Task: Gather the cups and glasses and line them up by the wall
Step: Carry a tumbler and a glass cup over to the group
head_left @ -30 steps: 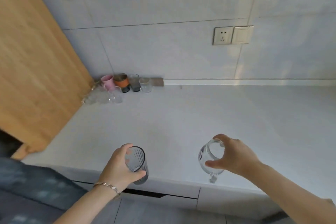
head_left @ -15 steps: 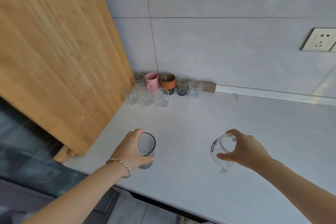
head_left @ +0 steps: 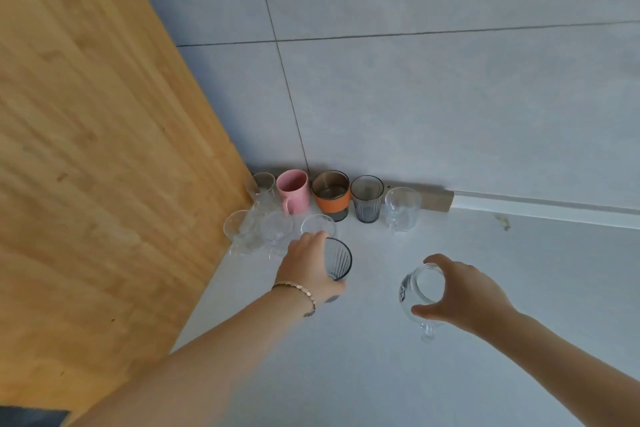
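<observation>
Left hand [head_left: 306,269] reaches far, fingers wrapped round the smoky ribbed glass [head_left: 337,258]; right hand [head_left: 464,291] pinches the clear mug [head_left: 420,291] rim from above.

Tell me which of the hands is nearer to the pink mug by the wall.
Left. The left hand, gripping a dark ribbed glass, is just in front of the pink mug. The right hand, holding a clear mug, is farther out and off to the right.
</observation>
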`<move>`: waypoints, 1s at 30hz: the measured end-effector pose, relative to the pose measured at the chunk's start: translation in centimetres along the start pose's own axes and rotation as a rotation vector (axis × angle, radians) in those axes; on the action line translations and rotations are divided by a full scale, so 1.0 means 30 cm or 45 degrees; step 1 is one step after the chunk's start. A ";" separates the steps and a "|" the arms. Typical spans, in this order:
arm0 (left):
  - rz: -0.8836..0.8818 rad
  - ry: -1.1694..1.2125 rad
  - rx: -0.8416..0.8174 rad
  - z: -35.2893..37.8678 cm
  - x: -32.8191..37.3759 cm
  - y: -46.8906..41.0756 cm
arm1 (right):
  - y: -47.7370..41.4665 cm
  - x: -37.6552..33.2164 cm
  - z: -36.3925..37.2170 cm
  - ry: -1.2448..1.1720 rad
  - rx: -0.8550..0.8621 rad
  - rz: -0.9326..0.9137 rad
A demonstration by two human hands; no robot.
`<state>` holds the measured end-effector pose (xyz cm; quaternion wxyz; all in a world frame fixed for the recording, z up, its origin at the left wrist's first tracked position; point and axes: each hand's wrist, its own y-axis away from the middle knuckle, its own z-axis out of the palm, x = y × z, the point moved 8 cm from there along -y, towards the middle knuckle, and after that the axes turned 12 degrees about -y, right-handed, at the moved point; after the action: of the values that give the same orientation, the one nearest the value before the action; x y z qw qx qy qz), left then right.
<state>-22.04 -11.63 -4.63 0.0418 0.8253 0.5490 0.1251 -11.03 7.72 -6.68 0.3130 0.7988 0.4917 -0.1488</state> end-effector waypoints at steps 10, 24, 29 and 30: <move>0.294 -0.227 -0.127 0.132 0.147 -0.342 | -0.111 0.084 0.047 -0.126 0.119 0.253; 0.491 -0.220 -0.231 0.213 0.139 -0.395 | -0.347 -0.036 0.116 -0.073 0.173 0.363; 0.505 -0.224 -0.231 0.221 0.141 -0.399 | -0.327 -0.026 0.144 -0.231 0.181 0.408; 0.507 -0.230 -0.231 0.223 0.140 -0.398 | -0.306 -0.020 0.154 -0.288 0.179 0.414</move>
<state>-29.51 -2.61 -12.89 0.1393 0.9180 0.3560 0.1054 -19.05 7.26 -13.13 0.3296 0.8657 0.3065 -0.2189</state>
